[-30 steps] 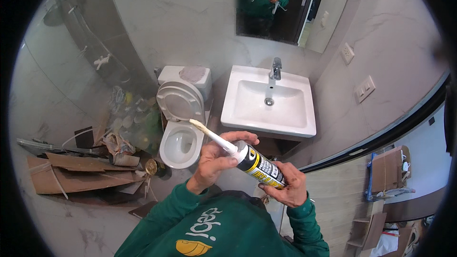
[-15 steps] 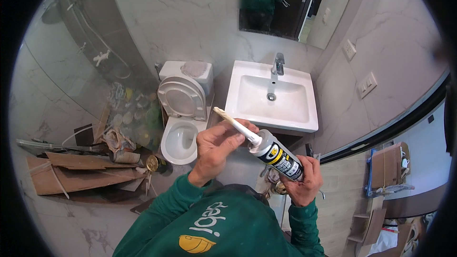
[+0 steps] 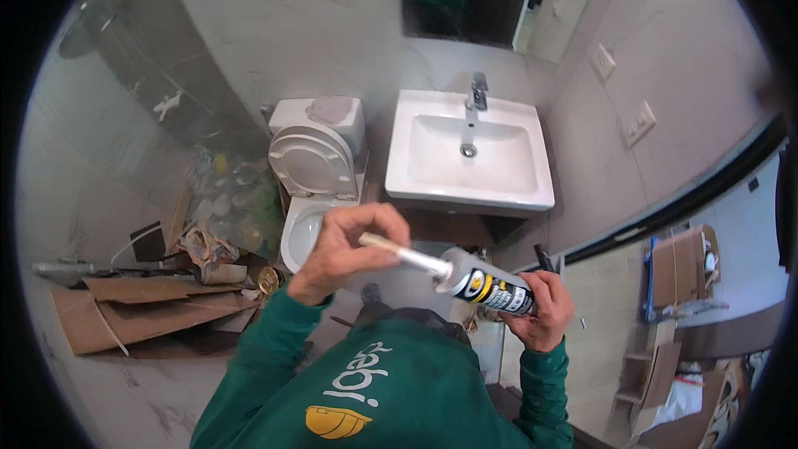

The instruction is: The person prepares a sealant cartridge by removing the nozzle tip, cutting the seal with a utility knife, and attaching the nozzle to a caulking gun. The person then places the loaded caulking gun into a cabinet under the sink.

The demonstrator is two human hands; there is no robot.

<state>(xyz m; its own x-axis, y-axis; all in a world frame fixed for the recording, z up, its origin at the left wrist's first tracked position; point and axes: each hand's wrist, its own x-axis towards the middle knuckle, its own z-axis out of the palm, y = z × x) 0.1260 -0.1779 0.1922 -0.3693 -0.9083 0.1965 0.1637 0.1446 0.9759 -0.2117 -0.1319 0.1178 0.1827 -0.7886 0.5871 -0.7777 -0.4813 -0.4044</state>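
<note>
A sealant cartridge (image 3: 492, 289) with a black, white and yellow label lies slantwise in front of my body. Its long white nozzle (image 3: 420, 260) points left and ends in a yellowish tip. My right hand (image 3: 542, 311) is wrapped round the cartridge's rear end. A dark bar (image 3: 544, 258) sticks out just above that hand; what it belongs to is partly hidden. At the nozzle's tip, my left hand (image 3: 349, 251) has its thumb and fingers closed on the nozzle, with the fingers curled.
Beyond my hands are a white washbasin (image 3: 399, 162) with a chrome tap (image 3: 478, 91) and a toilet (image 3: 312, 158) with its lid raised. Cardboard pieces (image 3: 141, 316) lie at the left. A dark-framed doorway (image 3: 657, 220) opens on the right. A mirror (image 3: 544, 21) hangs above.
My left hand has moved left and up, from beside the nozzle's base to its tip. The cartridge has tilted closer to level. The view has shifted slightly.
</note>
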